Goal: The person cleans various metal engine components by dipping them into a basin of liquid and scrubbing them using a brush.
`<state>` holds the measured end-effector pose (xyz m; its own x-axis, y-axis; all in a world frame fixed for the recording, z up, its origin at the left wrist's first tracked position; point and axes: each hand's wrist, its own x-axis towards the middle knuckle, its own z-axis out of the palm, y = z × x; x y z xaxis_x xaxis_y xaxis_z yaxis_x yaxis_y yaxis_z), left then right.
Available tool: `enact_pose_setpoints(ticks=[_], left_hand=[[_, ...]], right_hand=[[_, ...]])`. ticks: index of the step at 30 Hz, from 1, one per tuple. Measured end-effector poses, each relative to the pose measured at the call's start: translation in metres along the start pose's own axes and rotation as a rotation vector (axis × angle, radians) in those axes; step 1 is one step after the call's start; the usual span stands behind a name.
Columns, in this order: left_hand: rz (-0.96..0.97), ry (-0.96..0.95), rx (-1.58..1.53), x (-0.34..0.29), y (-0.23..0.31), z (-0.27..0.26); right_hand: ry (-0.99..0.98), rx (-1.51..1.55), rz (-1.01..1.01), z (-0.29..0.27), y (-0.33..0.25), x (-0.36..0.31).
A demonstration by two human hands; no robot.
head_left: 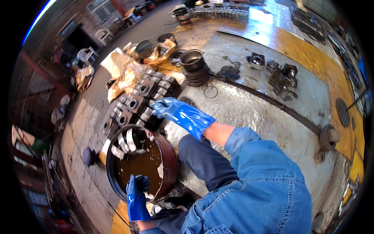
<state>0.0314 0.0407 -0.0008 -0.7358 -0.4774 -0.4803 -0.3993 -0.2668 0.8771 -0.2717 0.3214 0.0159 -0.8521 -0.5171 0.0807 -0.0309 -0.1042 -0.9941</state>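
Observation:
My right hand (pixel 166 109), in a blue rubber glove, reaches over rows of metal parts (pixel 133 103). Its fingers are bent together beside a silver cylindrical piece; what they pinch, if anything, is hidden. My left hand (pixel 137 190), gloved alike, hovers at the near side of a round drum (pixel 167 163). Its wet, dark fingers are loosely curled and apart, with nothing visible in them. Brown liquid (pixel 142 170) fills the drum, with pale flakes along its wall. Several curved metal pieces (pixel 125 142) rest inside at the far side, partly out of the liquid.
Behind the parts lie torn brown paper (pixel 128 78) and a stack of metal rings (pixel 193 66). A long dark bar (pixel 269 100) crosses the metal sheet (pixel 233 121) to my right. Machined blocks (pixel 284 78) stand beyond it. A dark purple round object (pixel 89 156) sits left of the drum.

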Motion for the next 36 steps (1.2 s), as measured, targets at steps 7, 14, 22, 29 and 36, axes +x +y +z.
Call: enact_pose_setpoints(ticks=[7,14,22,29,36], left_hand=[[0.104,0.095,-0.376,-0.012,-0.030,-0.086],[0.159,0.298,-0.545,-0.004,-0.057,-0.144],[0.071,0.259,-0.597,0.057,-0.082,-0.132],[0.063,0.211,-0.582,0.059,-0.059,-0.134],[0.026,0.261,-0.601,0.050,-0.063,-0.140]], right_hand=[[-0.437,0.050,-0.053,0.159,0.024,0.028],[-0.457,-0.197,0.283,0.212,0.053,0.017],[-0.598,-0.579,0.333,0.230,0.152,0.060],[-0.252,-0.836,0.365,0.264,0.181,0.098],[0.008,-0.783,0.539,0.272,0.181,0.152]])
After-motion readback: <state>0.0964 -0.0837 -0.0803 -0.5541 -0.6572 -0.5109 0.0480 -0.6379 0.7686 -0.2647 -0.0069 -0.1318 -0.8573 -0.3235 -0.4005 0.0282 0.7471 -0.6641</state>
